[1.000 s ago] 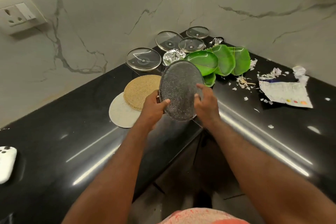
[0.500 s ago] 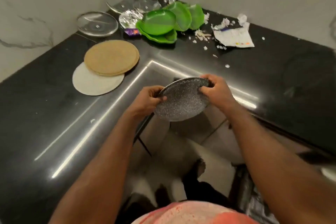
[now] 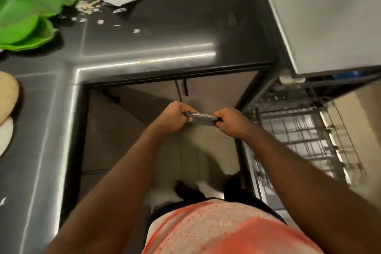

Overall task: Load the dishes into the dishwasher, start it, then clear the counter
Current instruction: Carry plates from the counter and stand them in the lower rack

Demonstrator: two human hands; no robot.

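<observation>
Grey cabinet doors (image 3: 216,86) w/ dark handles (image 3: 186,88) at back, pale tiled floor (image 3: 191,150) below, orange-pink shirt (image 3: 226,231) at btm.

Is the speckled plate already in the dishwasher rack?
No, the left hand and right hand grip the plate over the floor, beside the rack.

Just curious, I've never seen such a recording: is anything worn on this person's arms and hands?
Nothing shows: the left forearm and right forearm are bare, no sleeves in view. The left hand and right hand wear no gloves; no watch or bracelet shows. The top is coral and white.
</observation>
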